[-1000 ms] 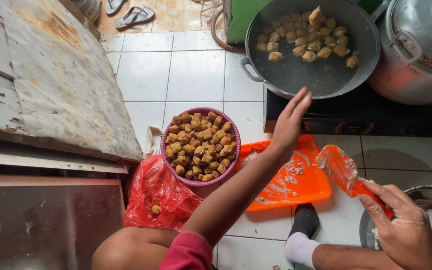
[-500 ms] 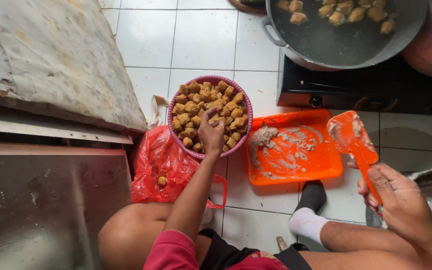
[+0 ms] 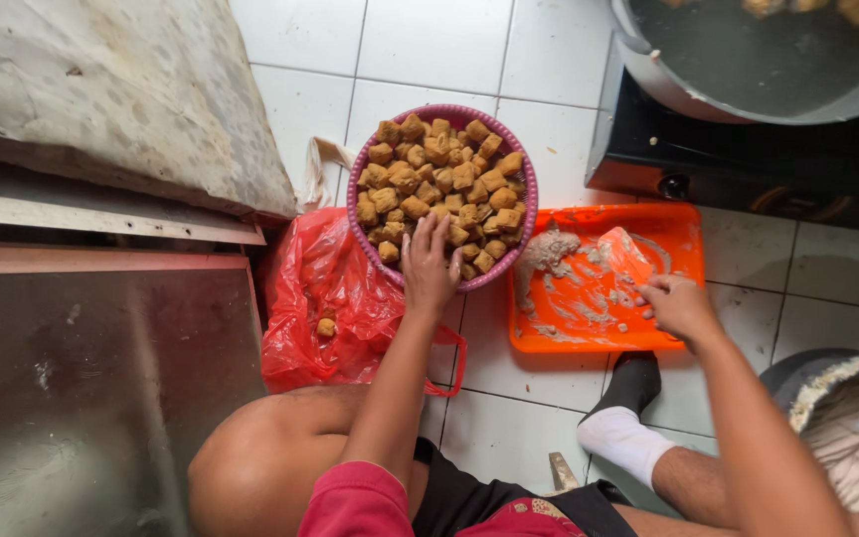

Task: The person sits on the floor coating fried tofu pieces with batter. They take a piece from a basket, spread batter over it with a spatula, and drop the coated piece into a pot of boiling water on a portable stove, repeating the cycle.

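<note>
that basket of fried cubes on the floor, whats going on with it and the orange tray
A person sits on the white tiled floor. Their left hand reaches into the pink basket heaped with brown fried cubes. The right hand holds an orange scraper over the orange tray, which is smeared with pale paste. A red plastic bag lies beside the basket, and a large grey pan sits on a black stove above the tray.

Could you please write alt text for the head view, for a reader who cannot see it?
A seated person's left hand reaches into a pink basket of fried tofu cubes, while the right hand holds an orange scraper over a paste-smeared orange tray on white tiles.
</note>
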Available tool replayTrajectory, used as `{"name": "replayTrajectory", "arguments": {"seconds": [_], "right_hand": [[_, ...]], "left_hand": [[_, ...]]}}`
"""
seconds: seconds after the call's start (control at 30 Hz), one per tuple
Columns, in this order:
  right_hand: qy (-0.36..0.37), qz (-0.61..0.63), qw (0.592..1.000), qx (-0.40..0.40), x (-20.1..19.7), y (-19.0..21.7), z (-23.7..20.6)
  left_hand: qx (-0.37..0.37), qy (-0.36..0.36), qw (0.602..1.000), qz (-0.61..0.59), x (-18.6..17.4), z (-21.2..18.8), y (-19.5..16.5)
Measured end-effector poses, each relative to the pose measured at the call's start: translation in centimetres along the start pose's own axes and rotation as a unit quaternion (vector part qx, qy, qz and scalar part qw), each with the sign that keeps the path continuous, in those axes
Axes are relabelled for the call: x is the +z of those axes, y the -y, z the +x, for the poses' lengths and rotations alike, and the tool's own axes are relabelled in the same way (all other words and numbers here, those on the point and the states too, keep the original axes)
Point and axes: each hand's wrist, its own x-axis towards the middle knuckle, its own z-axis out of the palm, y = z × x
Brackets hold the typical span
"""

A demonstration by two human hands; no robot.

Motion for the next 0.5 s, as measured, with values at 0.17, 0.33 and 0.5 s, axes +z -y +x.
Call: {"name": "replayTrajectory", "arguments": {"seconds": [0.17, 0.33, 0.5], "right_hand": [[0.032, 0.187, 0.976, 0.101, 7.4, -3.9, 3.0], [0.059, 0.293, 0.942, 0.151, 11.3, -3.7, 3.7], [0.046, 0.412, 0.896, 0.159, 12.5, -1.8, 4.7]], "left_hand": [[0.018, 0.005, 1.0, 0.019, 0.9, -1.8, 1.4], [0.008, 0.006, 1.0, 0.016, 0.9, -2.2, 1.4], [0.018, 0.013, 0.999, 0.028, 0.6, -2.1, 1.3]]}}
